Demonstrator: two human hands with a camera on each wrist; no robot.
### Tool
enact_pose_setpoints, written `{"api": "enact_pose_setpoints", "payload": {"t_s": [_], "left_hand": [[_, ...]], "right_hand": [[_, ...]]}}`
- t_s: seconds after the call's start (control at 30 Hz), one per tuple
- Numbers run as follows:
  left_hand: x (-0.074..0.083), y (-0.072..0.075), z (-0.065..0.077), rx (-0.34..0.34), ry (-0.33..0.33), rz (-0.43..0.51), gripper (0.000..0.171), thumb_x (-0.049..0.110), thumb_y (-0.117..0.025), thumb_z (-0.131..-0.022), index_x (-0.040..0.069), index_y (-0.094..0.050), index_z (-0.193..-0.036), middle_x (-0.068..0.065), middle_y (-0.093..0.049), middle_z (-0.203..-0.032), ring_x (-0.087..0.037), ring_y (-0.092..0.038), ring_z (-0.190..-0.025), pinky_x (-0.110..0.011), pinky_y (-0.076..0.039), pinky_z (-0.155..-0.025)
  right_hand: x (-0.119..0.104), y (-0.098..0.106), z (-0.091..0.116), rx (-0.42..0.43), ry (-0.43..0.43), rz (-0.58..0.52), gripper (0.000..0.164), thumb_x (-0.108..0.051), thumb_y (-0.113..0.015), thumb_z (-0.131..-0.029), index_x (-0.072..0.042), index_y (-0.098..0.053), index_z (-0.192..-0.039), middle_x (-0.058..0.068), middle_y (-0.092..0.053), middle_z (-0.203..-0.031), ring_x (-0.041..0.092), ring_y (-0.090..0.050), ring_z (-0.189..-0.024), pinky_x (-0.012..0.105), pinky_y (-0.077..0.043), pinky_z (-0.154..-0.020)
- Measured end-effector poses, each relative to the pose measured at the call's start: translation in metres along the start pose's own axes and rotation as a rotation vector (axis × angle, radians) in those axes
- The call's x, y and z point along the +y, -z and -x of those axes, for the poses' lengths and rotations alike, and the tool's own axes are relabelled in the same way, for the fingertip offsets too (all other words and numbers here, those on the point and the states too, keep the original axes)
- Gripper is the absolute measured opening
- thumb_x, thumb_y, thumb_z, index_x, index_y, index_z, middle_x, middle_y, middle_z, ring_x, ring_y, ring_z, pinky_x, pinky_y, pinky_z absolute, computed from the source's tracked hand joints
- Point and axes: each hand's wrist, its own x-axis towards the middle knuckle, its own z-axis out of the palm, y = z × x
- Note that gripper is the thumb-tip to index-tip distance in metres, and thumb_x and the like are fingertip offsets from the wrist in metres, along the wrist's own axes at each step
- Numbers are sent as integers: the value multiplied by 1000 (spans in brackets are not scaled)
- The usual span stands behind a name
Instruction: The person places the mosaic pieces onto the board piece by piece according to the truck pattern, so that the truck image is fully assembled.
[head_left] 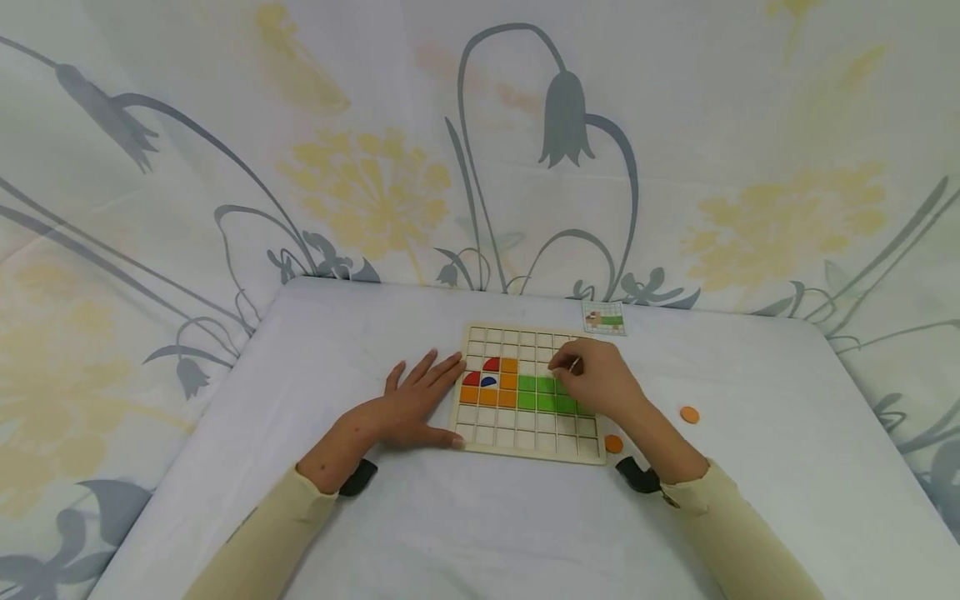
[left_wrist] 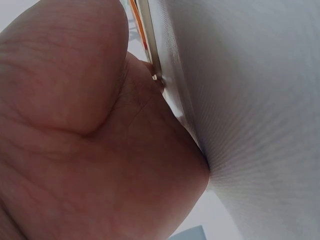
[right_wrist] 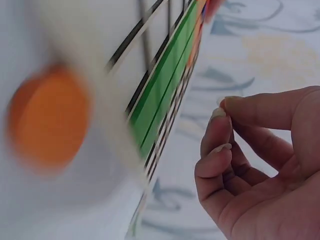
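A pale grid board [head_left: 495, 437] lies on the white table, with coloured tiles in its cells. Several green tiles [head_left: 536, 392] form a block right of the orange tiles [head_left: 508, 382]; red rounded pieces [head_left: 491, 364] and a white-and-blue tile [head_left: 488, 382] sit at the left. My left hand [head_left: 411, 408] lies spread at the board's left edge, fingertips and thumb touching the frame. Over the board's right part hovers my right hand [head_left: 600, 379], thumb and index fingertips brought together, the other fingers curled. No piece shows between those fingertips [right_wrist: 227, 102].
One orange disc [head_left: 613, 443] lies by the board's lower right corner, another orange disc [head_left: 689, 414] further right. A small pattern card [head_left: 604, 318] lies behind the board's upper right corner. Flower-printed fabric [head_left: 375, 192] hangs behind the table.
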Motion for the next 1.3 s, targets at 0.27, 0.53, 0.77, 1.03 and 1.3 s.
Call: {"api": "enact_pose_setpoints", "payload": {"t_s": [0.27,0.53,0.77,1.03,1.3], "left_hand": [[1,0,0,-5,5,-2,117,66,-76,-89,22,-8,-173,4,1,-180,-30,12,-165,-69,5,-125],[0,-2,-1,-11,6,15,117,65,-77,-89,21,-10,-173,3,0,-180,-31,11,-165,-70,5,-125],[0,0,-1,-8,3,-9,117,66,-77,-89,21,-10,-173,3,0,-180,-31,11,-165,-70,4,-125],[1,0,-1,-13,5,-8,117,66,-76,-89,20,-10,-173,3,-1,-180,-31,11,-165,-69,5,-125],[0,0,-1,-8,2,-1,117,66,-77,-89,20,-10,-173,3,0,-180,-31,12,-165,-69,5,-125]], "right_hand": [[50,40,39,91,-143,122,11,-5,-71,-96,-2,-79,-102,11,-73,-95,22,-63,-80,35,-51,-67],[95,69,79,111,-221,176,16,-7,-70,-94,3,-77,-106,15,-71,-97,24,-65,-78,34,-50,-65],[113,78,98,78,-252,152,26,-21,-78,-96,1,-76,-108,10,-72,-97,17,-65,-78,33,-50,-65],[120,77,101,28,-244,140,18,-16,-80,-92,-3,-72,-100,7,-70,-95,17,-61,-79,34,-48,-66],[116,71,97,65,-217,138,16,-12,-79,-95,-1,-67,-99,3,-67,-86,16,-59,-77,28,-47,-65]]}}
